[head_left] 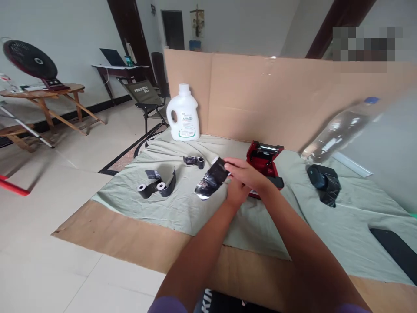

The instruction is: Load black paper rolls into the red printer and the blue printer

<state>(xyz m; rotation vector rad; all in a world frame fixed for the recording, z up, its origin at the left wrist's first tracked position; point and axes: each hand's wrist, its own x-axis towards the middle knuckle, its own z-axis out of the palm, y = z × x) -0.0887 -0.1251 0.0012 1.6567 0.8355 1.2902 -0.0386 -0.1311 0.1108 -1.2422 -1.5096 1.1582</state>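
A roll of black-printed paper (pixel 212 179), its loose end hanging to the lower left, is held above the cloth. My right hand (pixel 243 172) grips its upper right side, fingers closed over it. Below that, my left hand (pixel 237 191) is closed at the same roll's lower right edge, its fingers partly hidden. Just beyond my hands stands a small red printer (pixel 260 164) with its lid raised; my right arm covers part of it. To the left, two paper rolls (pixel 149 190) with dark curled tails lie side by side. A smaller dark roll (pixel 200 163) rests farther back.
A white detergent jug (pixel 184 117) stands at the back left, before a cardboard wall (pixel 241 95). A large plastic bottle (pixel 339 130) leans at the right. Near it sits a black device (pixel 321 178) with dark paper. A black phone-like slab (pixel 395 250) lies on the cloth's right edge.
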